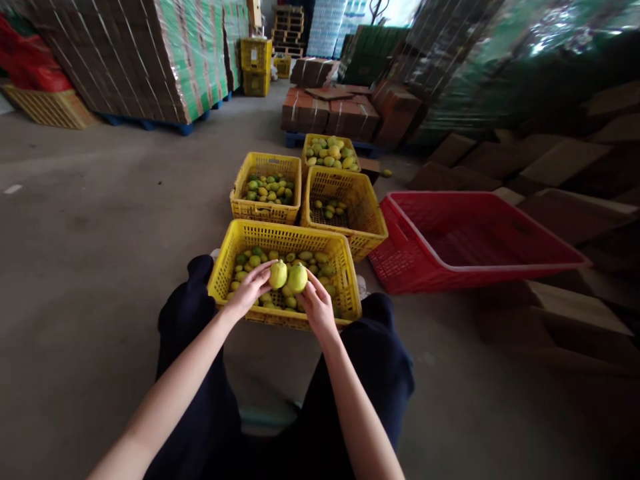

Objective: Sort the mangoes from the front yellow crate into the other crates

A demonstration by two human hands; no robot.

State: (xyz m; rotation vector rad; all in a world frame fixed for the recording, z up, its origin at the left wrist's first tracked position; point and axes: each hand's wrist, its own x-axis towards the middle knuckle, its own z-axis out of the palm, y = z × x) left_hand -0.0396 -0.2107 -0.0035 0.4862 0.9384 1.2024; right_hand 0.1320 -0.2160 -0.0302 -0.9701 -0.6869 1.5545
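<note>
My left hand (253,287) is closed around a yellow-green fruit (278,274), round and lemon-like with a small nub on top. Beside it, a second lemon-like fruit (297,279) is gripped in the fingers of my right hand (319,305). The two fruits are side by side, and I cannot tell whether they touch. Both hands are above the near yellow crate (349,277), which holds many loose green and yellow fruits (306,256). My forearms and hands cover part of its front rim.
Behind stand a left yellow crate (266,212) of fruit, a right yellow crate (364,200) with fewer fruits, and a fuller far crate (306,148). A large red crate (415,273) is at the right, near flattened cardboard (565,160). Wrapped pallet stacks (195,60) stand farther back.
</note>
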